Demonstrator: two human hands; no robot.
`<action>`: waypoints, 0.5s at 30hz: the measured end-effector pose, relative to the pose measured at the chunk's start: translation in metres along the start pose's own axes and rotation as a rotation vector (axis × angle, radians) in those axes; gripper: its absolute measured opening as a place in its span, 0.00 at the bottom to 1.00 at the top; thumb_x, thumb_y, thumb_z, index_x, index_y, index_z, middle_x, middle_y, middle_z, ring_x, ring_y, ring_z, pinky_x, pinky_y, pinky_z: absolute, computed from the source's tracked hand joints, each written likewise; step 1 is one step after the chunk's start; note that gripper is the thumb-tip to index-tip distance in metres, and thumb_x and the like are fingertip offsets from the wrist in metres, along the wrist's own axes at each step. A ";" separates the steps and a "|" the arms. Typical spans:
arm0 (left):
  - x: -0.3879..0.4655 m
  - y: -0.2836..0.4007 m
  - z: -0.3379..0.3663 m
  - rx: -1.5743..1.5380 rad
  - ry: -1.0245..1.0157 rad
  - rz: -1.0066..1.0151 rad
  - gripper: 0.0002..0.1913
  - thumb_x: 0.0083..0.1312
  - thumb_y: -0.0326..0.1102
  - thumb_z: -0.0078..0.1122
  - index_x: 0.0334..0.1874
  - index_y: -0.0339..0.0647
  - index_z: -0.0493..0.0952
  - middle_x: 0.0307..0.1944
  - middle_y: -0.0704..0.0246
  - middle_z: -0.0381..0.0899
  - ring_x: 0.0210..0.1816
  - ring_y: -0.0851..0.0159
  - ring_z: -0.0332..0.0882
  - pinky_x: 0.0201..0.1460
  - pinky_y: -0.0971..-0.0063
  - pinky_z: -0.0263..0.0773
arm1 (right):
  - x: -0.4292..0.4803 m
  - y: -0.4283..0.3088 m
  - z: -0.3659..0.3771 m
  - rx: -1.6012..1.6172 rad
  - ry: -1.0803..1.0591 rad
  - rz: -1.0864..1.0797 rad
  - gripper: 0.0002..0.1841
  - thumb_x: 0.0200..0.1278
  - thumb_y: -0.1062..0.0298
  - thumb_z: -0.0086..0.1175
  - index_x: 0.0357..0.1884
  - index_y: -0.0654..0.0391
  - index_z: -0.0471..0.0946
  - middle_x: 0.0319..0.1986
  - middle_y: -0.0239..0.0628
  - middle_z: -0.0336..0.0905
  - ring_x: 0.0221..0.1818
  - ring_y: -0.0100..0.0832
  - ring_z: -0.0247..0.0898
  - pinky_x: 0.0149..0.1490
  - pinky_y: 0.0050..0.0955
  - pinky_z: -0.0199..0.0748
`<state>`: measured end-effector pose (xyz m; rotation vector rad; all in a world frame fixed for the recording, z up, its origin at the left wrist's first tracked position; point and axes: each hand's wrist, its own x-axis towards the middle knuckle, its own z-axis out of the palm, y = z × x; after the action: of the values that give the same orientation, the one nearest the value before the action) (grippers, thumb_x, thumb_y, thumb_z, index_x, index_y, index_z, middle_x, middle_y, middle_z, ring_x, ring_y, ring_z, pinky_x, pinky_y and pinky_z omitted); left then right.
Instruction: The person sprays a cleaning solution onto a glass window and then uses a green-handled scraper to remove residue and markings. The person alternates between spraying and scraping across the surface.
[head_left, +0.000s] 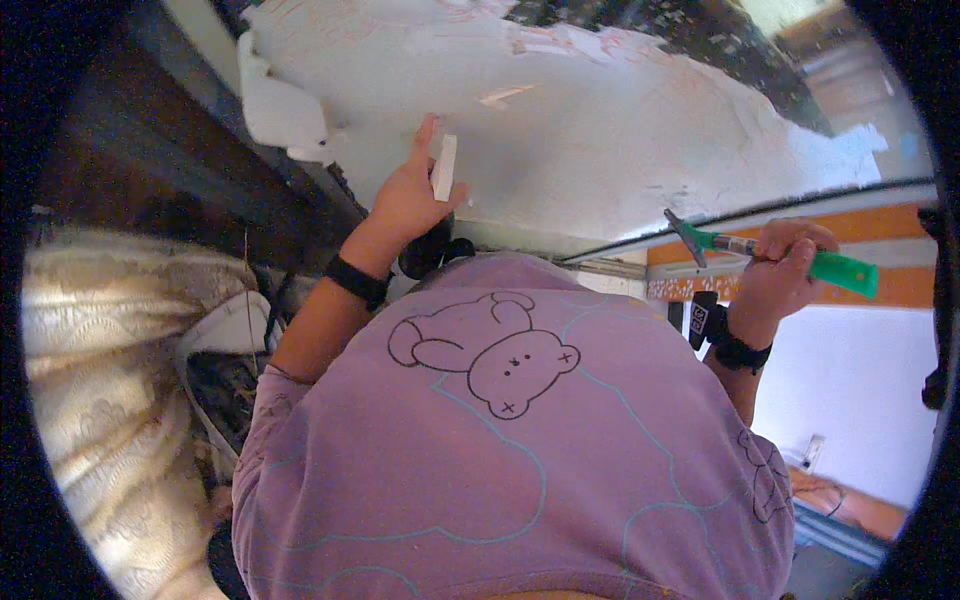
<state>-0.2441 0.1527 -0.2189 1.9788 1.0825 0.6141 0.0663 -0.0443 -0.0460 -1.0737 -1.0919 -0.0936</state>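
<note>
My left hand (416, 191) is raised against a pale, smooth-coated surface (555, 150) with ragged edges. A small off-white rectangular block (445, 169) sits between its thumb and fingers, while the index finger stretches out along the surface. My right hand (787, 262), at the right, is closed around the green handle of a scraper (844, 274). The scraper's wide dark metal blade (686, 238) points left, near the lower right edge of the pale surface. I cannot tell whether the blade touches it. Both wrists wear black bands.
Patterned beige fabric (127, 405) hangs in folds at the left, beside a pale-rimmed dark object (225, 375). A dark strip (750, 202) runs below the coated surface at the right. Further down are an orange band (885, 232) and a white panel (840, 390).
</note>
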 end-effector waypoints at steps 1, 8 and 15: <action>0.005 0.000 0.006 -0.024 -0.021 0.002 0.58 0.57 0.44 0.70 0.80 0.44 0.33 0.37 0.58 0.83 0.38 0.47 0.83 0.44 0.59 0.77 | -0.009 0.000 -0.007 -0.044 0.023 0.026 0.10 0.71 0.61 0.52 0.33 0.55 0.68 0.19 0.30 0.63 0.20 0.23 0.56 0.25 0.23 0.57; 0.017 0.014 0.039 0.069 -0.152 0.024 0.59 0.58 0.42 0.68 0.79 0.43 0.28 0.41 0.55 0.84 0.41 0.45 0.83 0.46 0.59 0.77 | -0.061 -0.015 -0.050 -0.169 0.109 0.148 0.10 0.70 0.62 0.58 0.41 0.55 0.70 0.24 0.29 0.69 0.24 0.22 0.63 0.29 0.23 0.65; 0.022 0.021 0.066 0.105 -0.158 0.132 0.60 0.57 0.41 0.67 0.79 0.43 0.26 0.51 0.44 0.80 0.45 0.39 0.82 0.48 0.55 0.78 | -0.082 -0.016 -0.074 -0.136 0.132 0.213 0.10 0.70 0.64 0.57 0.42 0.55 0.69 0.24 0.30 0.69 0.23 0.21 0.63 0.27 0.23 0.66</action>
<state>-0.1756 0.1372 -0.2390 2.1637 0.9098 0.4680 0.0653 -0.1416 -0.1004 -1.2819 -0.8569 -0.0687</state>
